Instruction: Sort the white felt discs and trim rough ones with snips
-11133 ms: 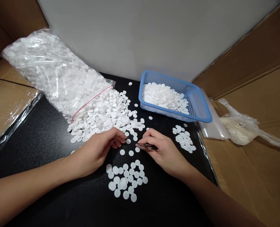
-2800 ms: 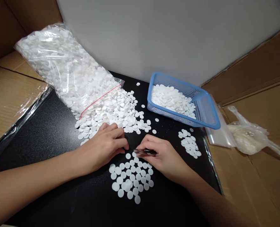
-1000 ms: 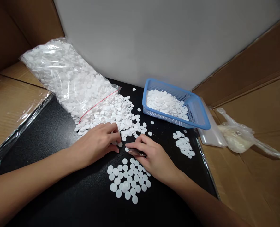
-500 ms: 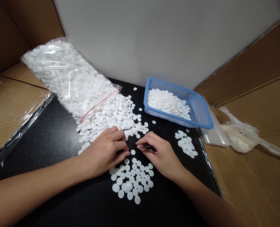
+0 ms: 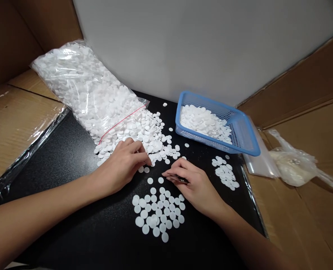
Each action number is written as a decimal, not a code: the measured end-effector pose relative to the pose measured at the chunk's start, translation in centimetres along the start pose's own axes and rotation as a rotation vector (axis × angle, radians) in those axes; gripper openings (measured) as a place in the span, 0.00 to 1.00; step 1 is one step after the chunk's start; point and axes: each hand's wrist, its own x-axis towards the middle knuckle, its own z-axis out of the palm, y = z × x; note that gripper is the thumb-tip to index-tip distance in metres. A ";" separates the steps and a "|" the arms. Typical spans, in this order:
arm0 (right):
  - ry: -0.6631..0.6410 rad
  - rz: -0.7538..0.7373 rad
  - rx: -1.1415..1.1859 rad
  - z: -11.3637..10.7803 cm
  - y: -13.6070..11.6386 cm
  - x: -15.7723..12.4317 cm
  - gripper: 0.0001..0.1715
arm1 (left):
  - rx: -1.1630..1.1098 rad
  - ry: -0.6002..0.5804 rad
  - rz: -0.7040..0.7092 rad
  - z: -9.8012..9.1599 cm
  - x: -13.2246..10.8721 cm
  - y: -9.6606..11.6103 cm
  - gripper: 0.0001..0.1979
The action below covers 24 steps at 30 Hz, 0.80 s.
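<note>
My left hand (image 5: 123, 166) lies on the black mat (image 5: 65, 165), fingers curled, their tips touching white discs at the edge of the big spilled pile (image 5: 138, 133). My right hand (image 5: 193, 184) is closed on a thin dark metal tool (image 5: 175, 177) that looks like tweezers, its tip pointing left. A small flat cluster of white discs (image 5: 158, 212) lies just below both hands. Two loose discs (image 5: 155, 180) sit between the hands and the cluster.
A clear plastic bag (image 5: 82, 86) full of white discs spills open at the left. A blue basket (image 5: 239, 131) holds more discs at the right, with a small group of discs (image 5: 225, 174) in front. Cardboard walls surround; crumpled plastic bag (image 5: 293, 167) at far right.
My left hand has moved up from beside the cluster to the edge of the spilled pile. My right hand stays in place with the tool. The cluster has grown since the earliest frame.
</note>
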 end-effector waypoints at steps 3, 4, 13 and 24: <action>-0.016 0.009 -0.007 0.2 -0.1 0.0 0.10 | -0.025 -0.066 0.012 -0.1 0.0 0.1 0.10; -0.023 0.012 -0.001 0.3 -0.1 -0.1 0.10 | -0.024 -0.089 0.018 -0.1 0.0 0.1 0.10; -0.135 -0.037 0.091 0.1 -1.2 0.0 0.23 | -0.106 -0.215 0.091 -0.3 -0.4 0.3 0.18; -0.131 -0.017 -0.153 1.9 -1.9 2.8 0.16 | -0.003 -0.149 -0.102 -2.4 0.3 -0.5 0.07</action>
